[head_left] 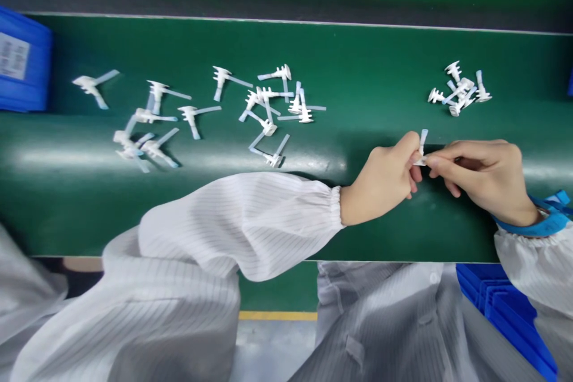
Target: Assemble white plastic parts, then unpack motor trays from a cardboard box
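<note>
Between my two hands, over the green work surface (pixel 358 71), is a small white plastic fitting (pixel 419 161) with a short pale-blue tube end (pixel 424 136) pointing up. My left hand (pixel 385 170) is closed, its thumb and curled fingers gripping the fitting from the left. From the right, my right hand (pixel 486 173) pinches the fitting's near end between thumb and forefinger; the fingertips hide most of what they grip. Just beyond my hands lies a small pile of similar white fittings (pixel 461 92). Several more fittings with translucent tubes (pixel 268 95) lie spread to the left.
A blue bin (pixel 24 59) with a white label stands at the far left. Stacked blue bins (pixel 505 316) are below the front edge at right. A dark strip (pixel 286 9) runs along the back. A blue wristband (pixel 544 218) circles my right wrist.
</note>
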Tool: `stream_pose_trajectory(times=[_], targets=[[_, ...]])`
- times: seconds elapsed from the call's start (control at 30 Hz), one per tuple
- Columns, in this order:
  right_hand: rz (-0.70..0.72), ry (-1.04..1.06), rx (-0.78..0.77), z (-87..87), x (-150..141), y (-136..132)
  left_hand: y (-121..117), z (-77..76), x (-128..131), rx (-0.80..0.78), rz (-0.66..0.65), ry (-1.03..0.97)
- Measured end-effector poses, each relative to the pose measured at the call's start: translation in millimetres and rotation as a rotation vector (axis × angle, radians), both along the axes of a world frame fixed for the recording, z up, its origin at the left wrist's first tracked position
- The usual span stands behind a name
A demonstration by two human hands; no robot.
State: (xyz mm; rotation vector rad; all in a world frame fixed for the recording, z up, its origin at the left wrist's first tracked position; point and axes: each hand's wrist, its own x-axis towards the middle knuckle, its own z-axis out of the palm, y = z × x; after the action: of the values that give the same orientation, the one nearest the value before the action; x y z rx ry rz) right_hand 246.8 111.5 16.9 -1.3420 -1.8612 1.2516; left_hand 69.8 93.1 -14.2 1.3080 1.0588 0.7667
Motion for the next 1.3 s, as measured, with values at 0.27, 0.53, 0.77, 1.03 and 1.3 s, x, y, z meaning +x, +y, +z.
stream_pose_trajectory(times=[0.27,0.53,0.77,1.03,1.3], targets=[[0.024,0.019,0.025,-1.2,11,6,1,3.5,-2,0.036,0.009,-0.038],[0.002,0.074,0.036,-12.3,19,15,3,6.9,-2,0.125,0.026,-0.002],[-0.21,0.047,0.185,-21.9,12,34,-4,-3.8,4,0.62,-0.155,0.325],[0.419,-0.255,0.396,17.8,-73,64,-5,-11.0,12,0.891,-0.357,0.544],[0.656,-0.414,0.619,18.4,-59,75,-4,-8.4,12,0.909,-0.51,0.599]])
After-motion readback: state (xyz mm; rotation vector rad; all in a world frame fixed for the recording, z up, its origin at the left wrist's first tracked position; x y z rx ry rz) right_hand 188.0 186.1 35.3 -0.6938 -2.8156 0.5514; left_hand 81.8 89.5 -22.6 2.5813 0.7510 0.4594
